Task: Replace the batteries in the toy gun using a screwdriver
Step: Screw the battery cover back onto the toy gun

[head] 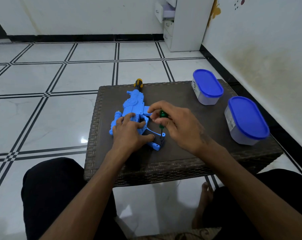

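A blue plastic toy gun (133, 105) lies flat on the dark wicker table (181, 156), its yellow and black muzzle pointing away from me and its grip towards me. My left hand (129, 132) presses down on the gun's body, fingers spread over it and thumb by the grip. My right hand (174, 123) pinches the green handle of a screwdriver (162, 118). The tool stands nearly upright, its dark shaft reaching down to the black panel at the butt of the grip (159, 140).
Two clear tubs with blue lids stand on the table's right side, one at the back (207, 86) and one nearer (247, 118). My knees in dark trousers flank the table's near edge. White tiled floor surrounds it; a wall runs along the right.
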The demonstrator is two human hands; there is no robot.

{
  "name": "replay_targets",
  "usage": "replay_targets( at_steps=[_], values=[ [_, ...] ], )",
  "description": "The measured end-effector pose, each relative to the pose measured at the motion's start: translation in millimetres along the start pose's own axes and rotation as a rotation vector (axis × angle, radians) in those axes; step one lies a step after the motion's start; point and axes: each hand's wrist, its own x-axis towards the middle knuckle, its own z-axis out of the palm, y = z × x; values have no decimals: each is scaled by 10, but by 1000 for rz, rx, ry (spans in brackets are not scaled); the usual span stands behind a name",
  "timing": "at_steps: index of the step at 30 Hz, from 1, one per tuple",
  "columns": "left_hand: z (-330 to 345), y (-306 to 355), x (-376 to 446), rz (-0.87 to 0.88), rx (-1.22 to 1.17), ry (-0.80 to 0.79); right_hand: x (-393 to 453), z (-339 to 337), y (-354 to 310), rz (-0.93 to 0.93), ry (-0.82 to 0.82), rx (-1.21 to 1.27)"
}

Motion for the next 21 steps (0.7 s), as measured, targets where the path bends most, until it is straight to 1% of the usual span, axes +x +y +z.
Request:
replay_targets(
  at_steps=[3,5,8,11,13,16,21],
  values=[
    [-4,-1,4,-2,8,-9,11,20,41,-60,60,-139],
    [-2,2,4,-4,11,-9,12,44,50,-36,44,-175],
    [-1,2,-4,-1,1,-7,-4,57,16,-18,-23,-73],
    [-5,-1,-7,0,-11,-3,1,14,13,-42,-1,14],
    [1,-7,-2,2,1,-2,12,-12,21,-1,27,43],
    [6,-8,10,4,9,1,17,-24,17,48,61,42],
    [-4,6,-1,-2,8,7,52,11,-17,9,91,-36]
  ],
)
